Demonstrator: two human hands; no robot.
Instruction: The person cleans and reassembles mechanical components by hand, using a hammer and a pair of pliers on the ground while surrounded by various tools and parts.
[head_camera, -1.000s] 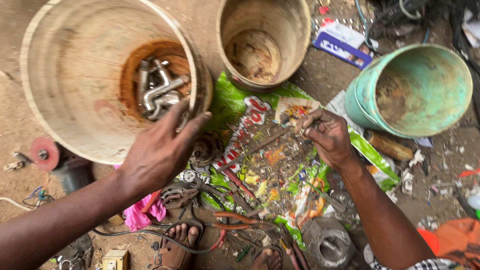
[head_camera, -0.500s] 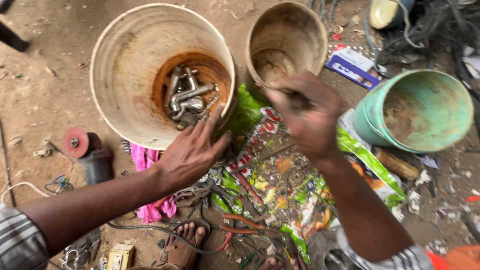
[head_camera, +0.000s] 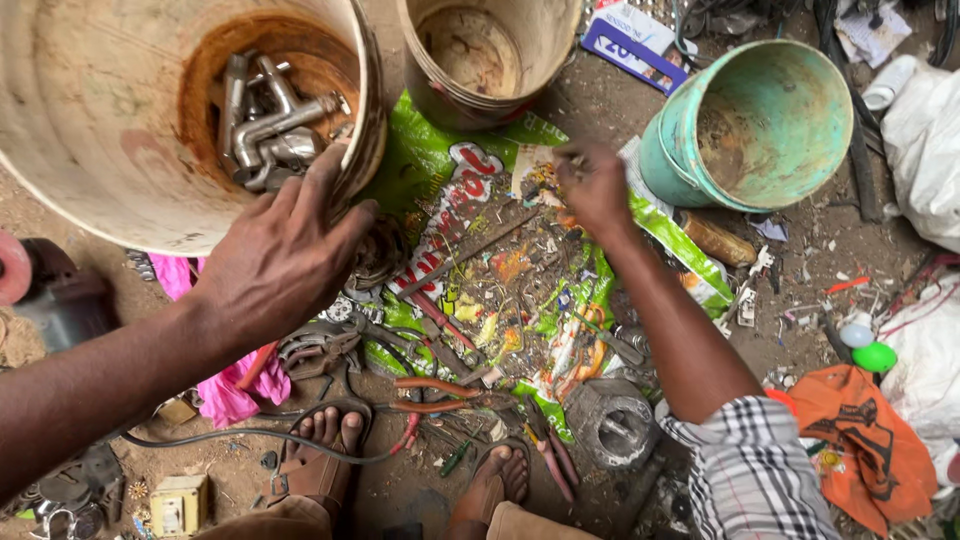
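Sorting: a person crouches over scrap spread on a green printed sack (head_camera: 420, 160) at the centre of the frame, both hands at work.
Left hand: the left hand (head_camera: 285, 255), fingers spread, is laid over the lower rim of the large cream bucket (head_camera: 90, 150) in the upper left, tilting its mouth toward the camera.
Right hand: the right hand (head_camera: 592, 185), upper centre, has its fingertips drawn together over the litter; whether a piece is pinched between them cannot be told.
Metal fittings: a heap of grey pipe fittings (head_camera: 265, 120) lies on the rusty floor of the large cream bucket, too tangled for a sure count.
Doing it well: by my judgement, the rim wants a steady grip so the heap does not slide, while small bits are picked one at a time.
Buckets: three, counting the smaller cream bucket (head_camera: 480, 55) at top centre and the teal bucket (head_camera: 765, 120) in the upper right.
Pliers: at least one red-handled pair (head_camera: 440, 395), lower centre.
Sandalled feet: two, at the bottom edge.
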